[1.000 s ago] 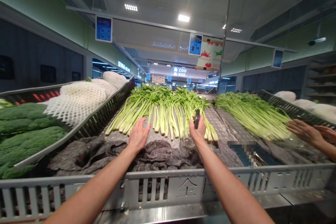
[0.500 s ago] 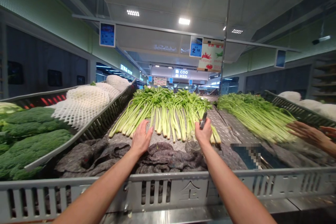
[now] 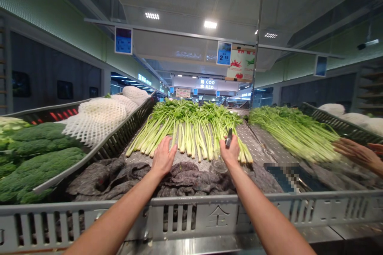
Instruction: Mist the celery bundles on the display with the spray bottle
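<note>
My left hand (image 3: 163, 156) lies flat and open, fingers stretched toward the cut ends of the celery bunches (image 3: 185, 127) on the ribbed metal tray (image 3: 254, 137). My right hand (image 3: 229, 152) is closed around a clear spray bottle (image 3: 220, 164) with a dark trigger head (image 3: 229, 137), held at the stalk ends on the right side of the pile. Crumpled grey cloth (image 3: 140, 177) lies under both wrists, between the tray and the front rail.
A slotted metal rail (image 3: 191, 211) fronts the display. Broccoli (image 3: 36, 159) and net-wrapped white produce (image 3: 95, 117) fill the left bin. More celery (image 3: 293, 129) lies in the right bay, where another person's hands (image 3: 357, 153) reach in. Price signs (image 3: 224, 53) hang overhead.
Both my hands have shifted slightly right and farther toward the celery stalk ends. The other person's hands have moved right along the neighbouring bay.
</note>
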`<act>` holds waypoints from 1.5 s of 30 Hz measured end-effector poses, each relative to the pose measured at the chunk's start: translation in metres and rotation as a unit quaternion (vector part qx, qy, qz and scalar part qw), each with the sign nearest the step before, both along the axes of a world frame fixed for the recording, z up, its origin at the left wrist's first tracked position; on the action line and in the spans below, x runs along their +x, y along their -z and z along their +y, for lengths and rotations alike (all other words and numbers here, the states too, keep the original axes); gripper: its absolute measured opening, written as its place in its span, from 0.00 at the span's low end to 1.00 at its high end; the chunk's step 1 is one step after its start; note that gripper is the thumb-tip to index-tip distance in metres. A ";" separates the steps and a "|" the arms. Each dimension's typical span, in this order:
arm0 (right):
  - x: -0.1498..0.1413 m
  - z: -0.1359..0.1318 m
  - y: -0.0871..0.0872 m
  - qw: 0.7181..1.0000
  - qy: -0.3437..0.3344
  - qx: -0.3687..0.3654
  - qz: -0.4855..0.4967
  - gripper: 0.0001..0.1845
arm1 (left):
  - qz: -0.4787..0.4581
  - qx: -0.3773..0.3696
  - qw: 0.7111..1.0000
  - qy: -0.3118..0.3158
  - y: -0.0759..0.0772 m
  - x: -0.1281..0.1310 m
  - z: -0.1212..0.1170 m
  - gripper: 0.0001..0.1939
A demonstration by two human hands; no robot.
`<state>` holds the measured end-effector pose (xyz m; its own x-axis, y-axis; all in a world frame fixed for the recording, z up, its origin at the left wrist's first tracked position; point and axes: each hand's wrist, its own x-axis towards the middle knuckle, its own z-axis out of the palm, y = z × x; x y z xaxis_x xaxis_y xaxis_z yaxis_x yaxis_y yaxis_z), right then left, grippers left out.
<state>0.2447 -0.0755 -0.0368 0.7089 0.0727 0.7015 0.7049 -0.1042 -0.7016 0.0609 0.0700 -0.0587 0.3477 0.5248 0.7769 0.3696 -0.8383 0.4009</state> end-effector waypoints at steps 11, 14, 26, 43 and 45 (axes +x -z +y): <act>-0.002 0.003 0.001 0.997 -0.069 -0.026 -0.012 0.10 | 0.005 -0.005 1.000 0.000 -0.001 0.000 -0.001 0.23; -0.004 0.003 0.001 0.996 -0.079 -0.012 -0.031 0.12 | 0.001 -0.005 1.000 0.001 -0.001 -0.001 -0.002 0.23; 0.001 -0.005 -0.005 0.993 0.002 0.121 -0.012 0.17 | -0.008 -0.003 1.000 0.003 0.000 0.000 0.000 0.22; -0.011 0.002 -0.001 0.996 -0.086 0.036 0.005 0.15 | -0.035 -0.012 0.999 -0.009 -0.002 -0.002 0.002 0.19; -0.018 0.003 -0.005 0.993 -0.109 0.044 0.007 0.13 | -0.049 -0.024 0.998 -0.015 -0.003 -0.003 0.004 0.19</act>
<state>0.2271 -0.0723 -0.0314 0.6933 0.1634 0.7019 0.6939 0.1117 -0.7114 0.0582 0.0737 -0.0557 0.2549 0.5705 0.7808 0.3509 -0.8070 0.4751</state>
